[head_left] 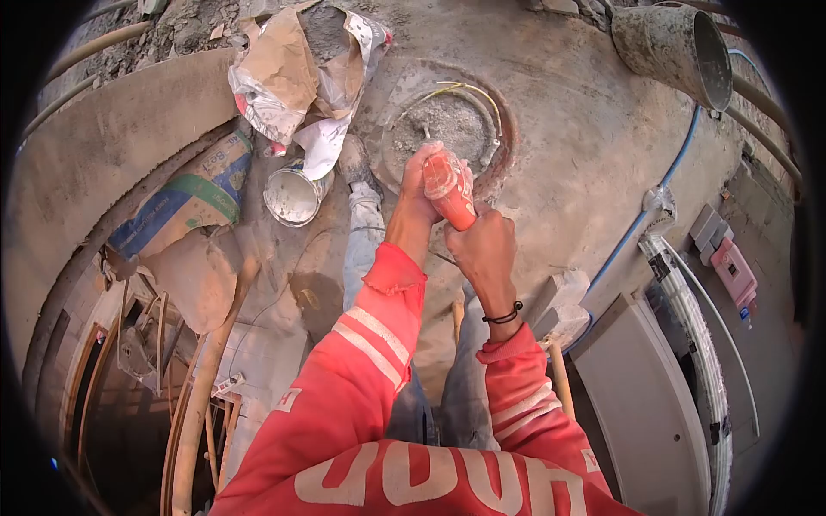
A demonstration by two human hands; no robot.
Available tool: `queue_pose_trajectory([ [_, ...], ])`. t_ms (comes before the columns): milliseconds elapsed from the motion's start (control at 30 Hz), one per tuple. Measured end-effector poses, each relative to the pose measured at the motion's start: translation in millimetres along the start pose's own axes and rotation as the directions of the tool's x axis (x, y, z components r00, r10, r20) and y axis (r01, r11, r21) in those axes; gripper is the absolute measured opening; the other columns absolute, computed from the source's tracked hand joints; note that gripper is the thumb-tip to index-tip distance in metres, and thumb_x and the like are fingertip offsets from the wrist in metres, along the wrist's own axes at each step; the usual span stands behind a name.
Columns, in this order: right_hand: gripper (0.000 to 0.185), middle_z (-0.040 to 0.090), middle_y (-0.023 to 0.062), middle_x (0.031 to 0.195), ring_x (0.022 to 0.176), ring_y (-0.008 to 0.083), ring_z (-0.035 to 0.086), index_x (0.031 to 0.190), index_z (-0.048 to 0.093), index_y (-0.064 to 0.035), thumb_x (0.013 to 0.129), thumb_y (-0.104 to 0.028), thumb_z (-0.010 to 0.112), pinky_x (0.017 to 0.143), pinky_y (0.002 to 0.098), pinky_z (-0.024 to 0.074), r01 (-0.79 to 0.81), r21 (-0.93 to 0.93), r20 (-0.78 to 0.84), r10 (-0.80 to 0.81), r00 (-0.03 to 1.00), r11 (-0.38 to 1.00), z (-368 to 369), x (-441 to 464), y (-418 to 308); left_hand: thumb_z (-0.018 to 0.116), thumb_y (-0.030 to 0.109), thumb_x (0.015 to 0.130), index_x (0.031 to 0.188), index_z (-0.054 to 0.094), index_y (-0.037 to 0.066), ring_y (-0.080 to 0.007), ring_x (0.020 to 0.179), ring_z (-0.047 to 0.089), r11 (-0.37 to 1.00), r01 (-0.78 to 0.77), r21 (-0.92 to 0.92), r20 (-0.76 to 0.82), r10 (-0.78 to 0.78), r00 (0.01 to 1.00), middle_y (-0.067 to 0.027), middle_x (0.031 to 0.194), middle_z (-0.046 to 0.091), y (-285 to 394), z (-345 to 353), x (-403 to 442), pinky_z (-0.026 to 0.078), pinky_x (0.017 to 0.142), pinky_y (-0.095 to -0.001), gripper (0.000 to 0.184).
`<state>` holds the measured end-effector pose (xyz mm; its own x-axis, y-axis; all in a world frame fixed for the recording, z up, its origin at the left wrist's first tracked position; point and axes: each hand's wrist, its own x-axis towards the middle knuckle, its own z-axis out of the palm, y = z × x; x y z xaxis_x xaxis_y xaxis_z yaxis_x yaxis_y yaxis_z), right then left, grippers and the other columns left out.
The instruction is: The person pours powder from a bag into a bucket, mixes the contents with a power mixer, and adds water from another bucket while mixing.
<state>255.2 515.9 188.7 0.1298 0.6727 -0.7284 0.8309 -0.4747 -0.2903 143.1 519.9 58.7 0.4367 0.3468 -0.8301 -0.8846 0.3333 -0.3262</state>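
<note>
Both hands grip a red power drill that is crusted with pale dust. My left hand wraps around its front end. My right hand closes around the rear of it, and a dark bracelet circles that wrist. From the drill's nose a thin metal shaft points into a grey, lumpy mortar mix. This mix fills a round bucket standing below and beyond my hands. A yellowish strip curves along the bucket's far rim. My fingers hide part of the drill and the bucket's near side.
Left of the bucket are a torn paper sack, a small whitish pail and a blue-green cement bag. A mortar-caked bucket lies tipped at the upper right. A blue hose and a white panel are on the right.
</note>
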Motion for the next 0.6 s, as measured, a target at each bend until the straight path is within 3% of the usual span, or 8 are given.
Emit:
queue_pose_trajectory([
  [33,0.029,0.070,0.0300,0.081,0.084,0.0489,0.069,0.089,0.071,0.0038,0.074,-0.021,0.074,0.076,0.0512,0.0550,-0.013,0.002,0.006,0.013,1.000,1.000,-2,0,5,0.067,0.031,0.090,0.090,0.061,0.004,-0.0304,0.082,0.063,0.999,-0.002,0.039,0.002,0.002,1.000,-0.0137,0.089,0.062,-3,1,1,0.057,0.073,-0.0464,0.028],
  [133,0.029,0.069,0.0302,0.080,0.083,0.0485,0.070,0.088,0.071,0.0046,0.075,-0.020,0.072,0.076,0.0512,0.0548,-0.004,0.008,-0.009,0.004,1.000,1.000,-16,1,10,0.067,0.035,0.087,0.080,0.059,0.007,-0.0338,0.072,0.063,0.998,0.028,0.064,0.007,-0.029,1.000,-0.0149,0.080,0.061,-14,7,14,0.055,0.063,-0.0491,0.030],
  [233,0.028,0.070,0.0297,0.080,0.083,0.0482,0.070,0.090,0.071,0.0054,0.075,-0.019,0.070,0.077,0.0513,0.0545,-0.001,0.089,-0.003,0.001,1.000,0.996,-16,6,34,0.068,0.035,0.086,0.077,0.059,0.007,-0.0347,0.068,0.063,0.999,0.036,0.028,-0.079,-0.034,0.996,-0.0148,0.074,0.060,-29,16,21,0.054,0.060,-0.0502,0.030],
  [333,0.029,0.072,0.0300,0.086,0.086,0.0493,0.070,0.092,0.073,0.0019,0.076,-0.022,0.072,0.079,0.0529,0.0557,-0.070,0.183,0.016,0.068,0.998,0.981,-19,5,45,0.068,0.034,0.086,0.077,0.058,0.008,-0.0352,0.064,0.062,0.976,-0.004,0.217,-0.045,0.014,0.999,-0.0140,0.070,0.059,-40,20,25,0.054,0.058,-0.0514,0.029],
  [433,0.031,0.072,0.0299,0.085,0.086,0.0496,0.070,0.094,0.073,0.0027,0.075,-0.022,0.073,0.080,0.0526,0.0555,-0.104,0.205,0.024,0.101,0.995,0.973,-15,4,59,0.068,0.033,0.086,0.076,0.057,0.010,-0.0352,0.061,0.062,0.982,0.100,0.161,-0.166,-0.073,0.983,-0.0137,0.070,0.059,-49,18,35,0.054,0.058,-0.0535,0.028],
  [533,0.031,0.071,0.0305,0.084,0.085,0.0495,0.070,0.094,0.073,0.0041,0.076,-0.021,0.071,0.079,0.0519,0.0548,-0.106,0.245,0.021,0.104,0.994,0.964,-13,-1,71,0.070,0.031,0.084,0.075,0.058,0.007,-0.0304,0.070,0.063,0.975,0.103,0.199,-0.135,-0.077,0.988,-0.0137,0.076,0.061,-59,11,39,0.056,0.063,-0.0451,0.028],
  [600,0.028,0.070,0.0290,0.078,0.076,0.0435,0.071,0.087,0.070,0.0063,0.075,-0.020,0.071,0.074,0.0483,0.0532,-0.139,0.317,0.025,0.138,0.990,0.938,-17,-6,71,0.070,0.031,0.084,0.074,0.058,0.007,-0.0304,0.066,0.063,0.967,0.073,0.244,-0.148,-0.037,0.988,-0.0134,0.074,0.061,-66,6,43,0.056,0.061,-0.0450,0.028],
])
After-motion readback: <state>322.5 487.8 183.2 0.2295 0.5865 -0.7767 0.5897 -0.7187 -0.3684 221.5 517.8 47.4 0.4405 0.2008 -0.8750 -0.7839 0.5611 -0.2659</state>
